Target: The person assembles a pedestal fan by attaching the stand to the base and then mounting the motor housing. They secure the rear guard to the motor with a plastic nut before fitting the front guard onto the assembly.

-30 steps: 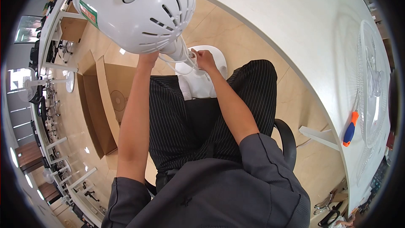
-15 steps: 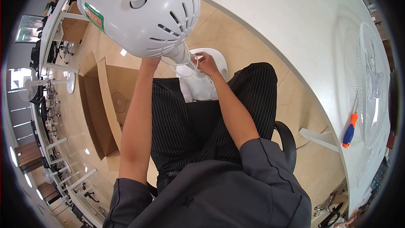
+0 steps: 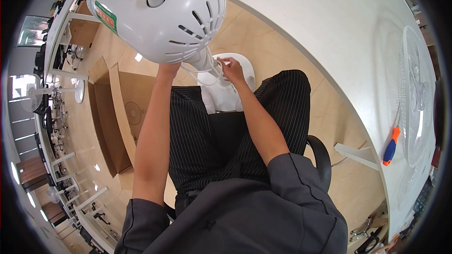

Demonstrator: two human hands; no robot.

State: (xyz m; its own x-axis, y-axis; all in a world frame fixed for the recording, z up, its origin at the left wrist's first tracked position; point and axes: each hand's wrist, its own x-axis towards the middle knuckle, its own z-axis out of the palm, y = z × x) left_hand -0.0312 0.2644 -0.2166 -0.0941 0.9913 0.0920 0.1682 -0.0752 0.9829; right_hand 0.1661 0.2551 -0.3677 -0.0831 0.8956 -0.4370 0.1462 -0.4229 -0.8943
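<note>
A white fan motor housing (image 3: 127, 23) with slots, a knob on top and a green-and-orange label fills the upper left. Under it the white pole (image 3: 204, 61) runs down to a white fan base (image 3: 226, 96) on the floor between my legs. A thin white cord (image 3: 192, 71) loops below the housing. My left hand (image 3: 169, 68) is under the housing's near edge, its fingers hidden behind it. Beside the pole, the fingers of my right hand (image 3: 232, 70) are closed in a pinch near the cord; what lies between them is too small to make out.
On the white table (image 3: 329, 23) to the right lie a wire fan grille (image 3: 414, 99) and a screwdriver (image 3: 390, 148) with an orange-and-blue handle. An open cardboard box (image 3: 120, 117) stands on the floor at left. Another fan (image 3: 79, 91) stands farther left. A chair armrest (image 3: 322, 162) is at my right.
The housing has shifted very slightly to the right in view. My right hand stays at the pole, its fingers moving a little. My left hand keeps its place.
</note>
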